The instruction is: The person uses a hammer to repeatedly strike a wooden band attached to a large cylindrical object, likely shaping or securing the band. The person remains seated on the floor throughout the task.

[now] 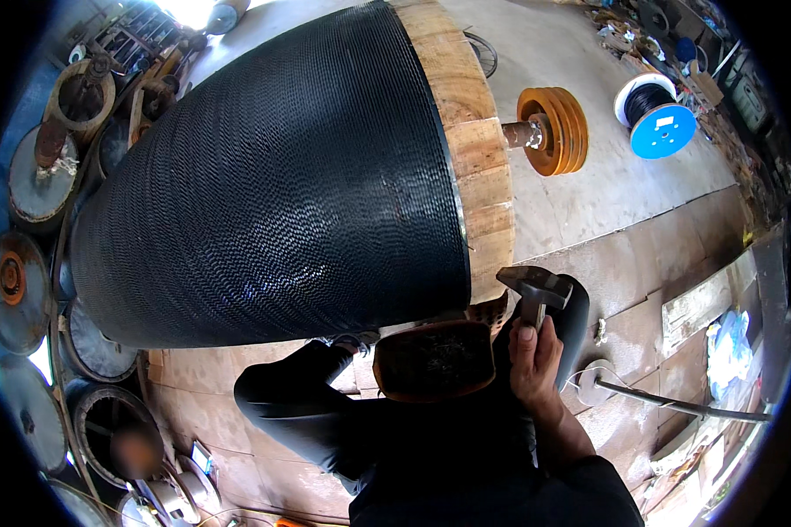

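Observation:
My right hand is wrapped around the handle of a hammer, with its dark metal head up. The hammer head is beside the lower edge of a pale wooden ring, which forms the right end of a huge drum. Black ridged material covers the drum's body in tight rows. Between my knees, under the drum, is a dark block-like object with rounded corners and a brownish rim; I cannot make out its kind. My left hand is out of view.
An orange grooved pulley sits on the drum's shaft. Beyond it stands a blue-and-white spool of black cable. Several wheels and pulleys line the left side. A metal rod on a round base lies to my right, near planks and plastic.

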The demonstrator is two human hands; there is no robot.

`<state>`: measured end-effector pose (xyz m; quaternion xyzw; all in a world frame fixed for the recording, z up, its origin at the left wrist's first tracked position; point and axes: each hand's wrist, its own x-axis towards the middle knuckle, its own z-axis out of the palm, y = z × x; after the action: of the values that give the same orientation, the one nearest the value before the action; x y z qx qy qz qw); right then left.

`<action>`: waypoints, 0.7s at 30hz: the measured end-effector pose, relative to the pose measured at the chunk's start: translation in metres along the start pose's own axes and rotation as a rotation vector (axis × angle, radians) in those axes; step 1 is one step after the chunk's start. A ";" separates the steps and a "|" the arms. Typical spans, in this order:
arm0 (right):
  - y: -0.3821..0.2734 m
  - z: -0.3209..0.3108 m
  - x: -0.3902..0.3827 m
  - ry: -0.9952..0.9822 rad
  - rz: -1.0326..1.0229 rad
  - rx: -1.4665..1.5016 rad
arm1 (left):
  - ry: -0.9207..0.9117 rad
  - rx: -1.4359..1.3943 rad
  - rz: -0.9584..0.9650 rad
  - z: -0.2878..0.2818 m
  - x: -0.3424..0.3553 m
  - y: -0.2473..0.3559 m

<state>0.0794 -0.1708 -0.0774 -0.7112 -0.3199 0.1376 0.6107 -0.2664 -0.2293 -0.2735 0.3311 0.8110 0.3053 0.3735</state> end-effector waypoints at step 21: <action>-0.022 0.009 0.032 -0.005 -0.568 -0.285 | 0.125 0.121 0.182 -0.050 0.098 0.017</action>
<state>0.0923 -0.1424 -0.0524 -0.6715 -0.5232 -0.0826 0.5182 -0.3503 -0.1567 -0.2739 0.4058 0.8161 0.3084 0.2724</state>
